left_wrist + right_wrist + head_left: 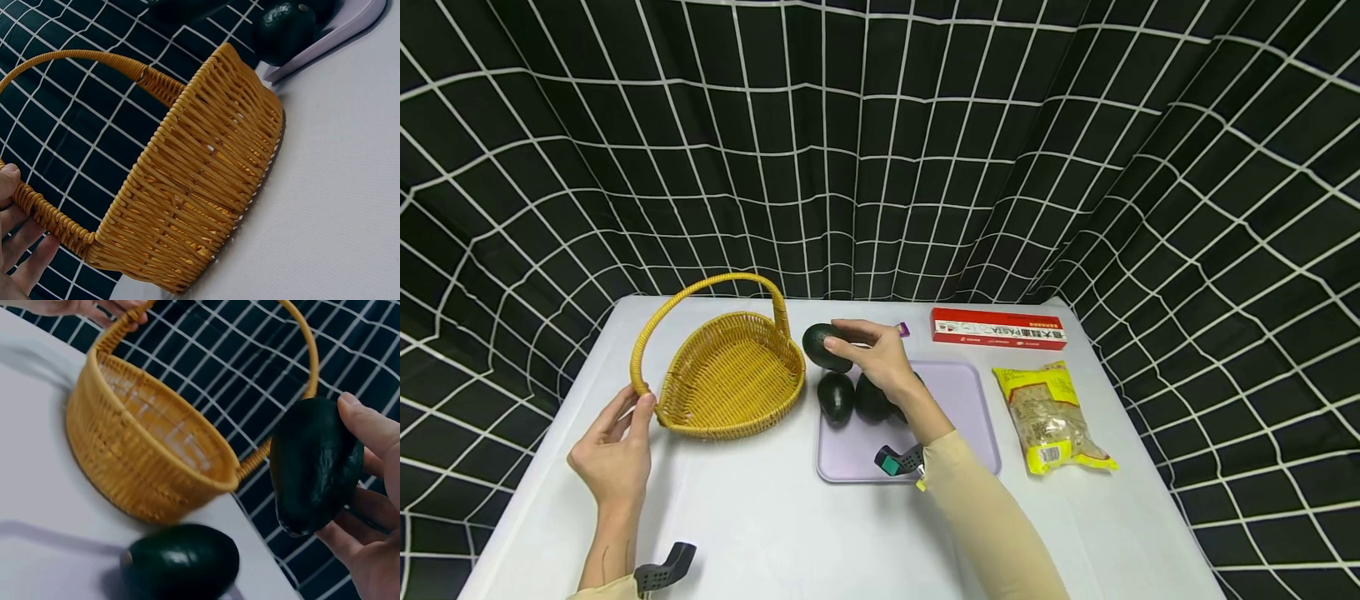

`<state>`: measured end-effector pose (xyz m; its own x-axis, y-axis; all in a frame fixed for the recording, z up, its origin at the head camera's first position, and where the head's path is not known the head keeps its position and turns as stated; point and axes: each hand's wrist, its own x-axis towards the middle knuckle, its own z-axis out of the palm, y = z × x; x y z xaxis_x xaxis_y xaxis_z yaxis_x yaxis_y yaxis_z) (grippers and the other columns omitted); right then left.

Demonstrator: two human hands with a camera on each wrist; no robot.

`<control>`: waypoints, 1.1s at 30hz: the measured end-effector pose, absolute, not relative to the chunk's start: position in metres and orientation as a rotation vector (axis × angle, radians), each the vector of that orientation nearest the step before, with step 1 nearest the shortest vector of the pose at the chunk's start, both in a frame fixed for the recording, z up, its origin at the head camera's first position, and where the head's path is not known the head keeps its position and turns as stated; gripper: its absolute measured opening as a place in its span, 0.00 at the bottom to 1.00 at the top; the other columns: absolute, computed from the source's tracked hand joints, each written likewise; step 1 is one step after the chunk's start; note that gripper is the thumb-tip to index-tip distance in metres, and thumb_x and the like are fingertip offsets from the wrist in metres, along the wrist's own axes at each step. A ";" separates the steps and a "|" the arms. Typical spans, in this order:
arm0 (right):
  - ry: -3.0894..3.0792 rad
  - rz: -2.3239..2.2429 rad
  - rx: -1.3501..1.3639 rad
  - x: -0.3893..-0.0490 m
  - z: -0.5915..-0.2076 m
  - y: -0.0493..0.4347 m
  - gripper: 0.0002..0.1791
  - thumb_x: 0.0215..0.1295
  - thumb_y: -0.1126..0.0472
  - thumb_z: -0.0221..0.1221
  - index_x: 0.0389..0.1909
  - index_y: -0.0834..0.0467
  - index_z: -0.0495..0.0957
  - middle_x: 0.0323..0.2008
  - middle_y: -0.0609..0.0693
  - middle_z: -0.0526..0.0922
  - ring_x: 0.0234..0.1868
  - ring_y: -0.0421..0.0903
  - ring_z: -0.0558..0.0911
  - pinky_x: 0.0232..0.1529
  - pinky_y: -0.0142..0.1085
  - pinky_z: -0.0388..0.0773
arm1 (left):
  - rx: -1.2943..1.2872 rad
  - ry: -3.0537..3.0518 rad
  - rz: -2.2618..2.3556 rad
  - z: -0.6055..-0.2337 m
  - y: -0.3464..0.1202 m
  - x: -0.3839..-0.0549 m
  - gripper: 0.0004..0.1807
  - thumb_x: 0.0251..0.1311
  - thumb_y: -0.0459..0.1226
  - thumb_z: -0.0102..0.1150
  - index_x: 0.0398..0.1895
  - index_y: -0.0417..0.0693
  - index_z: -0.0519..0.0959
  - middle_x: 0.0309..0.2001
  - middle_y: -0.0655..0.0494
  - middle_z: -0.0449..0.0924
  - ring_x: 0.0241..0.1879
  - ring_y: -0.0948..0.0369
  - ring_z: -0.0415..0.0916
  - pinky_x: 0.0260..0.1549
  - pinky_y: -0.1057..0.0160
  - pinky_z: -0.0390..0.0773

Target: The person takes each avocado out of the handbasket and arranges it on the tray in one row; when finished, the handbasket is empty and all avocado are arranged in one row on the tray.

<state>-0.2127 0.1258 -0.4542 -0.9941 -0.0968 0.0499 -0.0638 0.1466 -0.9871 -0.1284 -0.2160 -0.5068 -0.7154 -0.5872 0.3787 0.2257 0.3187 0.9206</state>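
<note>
My right hand (pixel 880 358) grips a dark green avocado (pixel 826 347) between thumb and fingers, raised over the far left corner of a lilac tray (pixel 955 417). In the right wrist view the held avocado (pixel 315 465) hangs right of the basket. On the tray lie more avocados (pixel 836 398), partly hidden by my right hand and forearm. To the left stands a yellow wicker basket (pixel 730 375) with a tall arched handle; its inside shows bare weave. With thumb and fingers, my left hand (pixel 617 454) holds the near lower end of that handle (pixel 53 219).
A red pasta box (pixel 998 328) lies at the back right of the white table. In front of it is a yellow clear-fronted food bag (pixel 1051 417). A small purple packet (pixel 903 330) sits behind the tray. Black gridded cloth (pixel 865 150) hangs around the table.
</note>
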 end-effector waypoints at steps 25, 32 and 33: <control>2.466 -2.151 0.152 -0.189 -0.464 0.210 0.24 0.62 0.57 0.75 0.59 0.56 0.86 0.57 0.54 0.87 0.59 0.46 0.84 0.56 0.27 0.83 | 0.318 -1.881 -1.466 -0.506 -0.218 -0.130 0.16 0.64 0.34 0.72 0.54 0.44 0.88 0.43 0.75 0.87 0.40 0.78 0.86 0.44 0.82 0.82; 2.445 -2.226 0.289 -0.180 -0.467 0.227 0.24 0.63 0.58 0.75 0.59 0.59 0.85 0.55 0.55 0.88 0.54 0.40 0.86 0.55 0.25 0.84 | 0.331 -1.902 -1.456 -0.506 -0.217 -0.129 0.16 0.64 0.35 0.72 0.55 0.45 0.88 0.44 0.75 0.87 0.40 0.79 0.85 0.44 0.83 0.82; 2.442 -2.241 0.302 -0.179 -0.468 0.229 0.24 0.63 0.59 0.75 0.59 0.60 0.85 0.54 0.54 0.89 0.52 0.39 0.87 0.55 0.26 0.84 | 0.330 -1.902 -1.456 -0.506 -0.217 -0.129 0.16 0.64 0.35 0.72 0.55 0.44 0.88 0.44 0.75 0.87 0.40 0.79 0.85 0.44 0.83 0.82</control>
<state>-0.1793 0.2287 -0.4677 -0.9664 0.2566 0.0150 0.0070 0.0847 -0.9964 -0.1289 -0.2167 -0.5060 -0.7170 -0.5863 0.3771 0.2109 0.3331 0.9190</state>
